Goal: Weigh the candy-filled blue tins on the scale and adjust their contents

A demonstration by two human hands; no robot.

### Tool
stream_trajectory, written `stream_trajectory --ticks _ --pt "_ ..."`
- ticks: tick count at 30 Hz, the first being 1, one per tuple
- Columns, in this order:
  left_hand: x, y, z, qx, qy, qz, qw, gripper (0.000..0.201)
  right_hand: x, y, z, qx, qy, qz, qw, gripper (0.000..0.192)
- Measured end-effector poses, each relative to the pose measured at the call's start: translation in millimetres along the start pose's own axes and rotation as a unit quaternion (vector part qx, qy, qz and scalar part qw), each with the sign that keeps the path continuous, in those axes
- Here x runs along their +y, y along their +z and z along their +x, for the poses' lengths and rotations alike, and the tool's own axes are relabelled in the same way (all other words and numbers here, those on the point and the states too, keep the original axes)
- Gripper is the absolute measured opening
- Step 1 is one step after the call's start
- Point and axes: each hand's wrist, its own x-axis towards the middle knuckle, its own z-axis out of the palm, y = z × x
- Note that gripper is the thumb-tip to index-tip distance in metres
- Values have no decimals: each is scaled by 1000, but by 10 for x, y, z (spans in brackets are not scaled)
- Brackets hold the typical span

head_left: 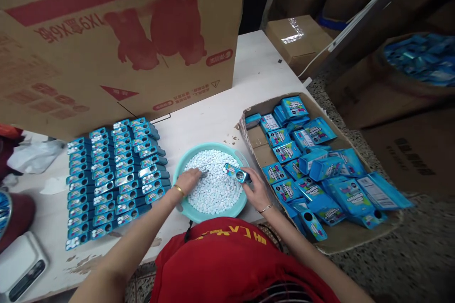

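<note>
My right hand (256, 190) grips a small blue candy box (236, 173) with a round hole in its top face, held tilted over the right side of a turquoise basin (180, 161). White candies (213, 199) fill much of the basin. Low over the candies on the left side is my left hand (189, 182), its fingers closed around a small grey, shiny thing (204, 173) whose kind I cannot make out. Left of the basin, rows of similar blue boxes (122, 170) stand upright, several with white candies at their holes.
A shallow cardboard tray (261, 149) of loose blue boxes lies to the right. Behind the basin stands a large printed carton (170, 71). At the lower left are a white scale (21, 267) and a red container (21, 213). A taped carton (296, 40) sits beyond the table (254, 59).
</note>
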Motion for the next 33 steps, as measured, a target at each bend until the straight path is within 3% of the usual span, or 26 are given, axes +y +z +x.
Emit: stream_trajectory --ticks 4,9,13,19,24,28,33 --pt "287 359 208 2 45 -65 997 29 -20 -48 20 14 15 -8 1000 35" --pt "324 393 117 24 66 -139 988 27 18 -68 13 29 33 -15 999 32" --pt "217 125 -222 50 83 -174 980 24 46 -61 -1 24 31 -11 999 34" --pt "244 -520 -640 81 110 -174 975 22 15 73 -18 -16 -9 0 1000 44" --pt "517 -985 -707 46 92 -8 995 16 -52 219 -35 -54 -54 15 997 51" --pt "839 -1232 -743 13 66 131 989 16 -91 298 -52 -66 -70 29 995 50" --pt "1003 -1417 -886 33 65 163 984 17 -95 336 -74 -74 -72 51 993 49"
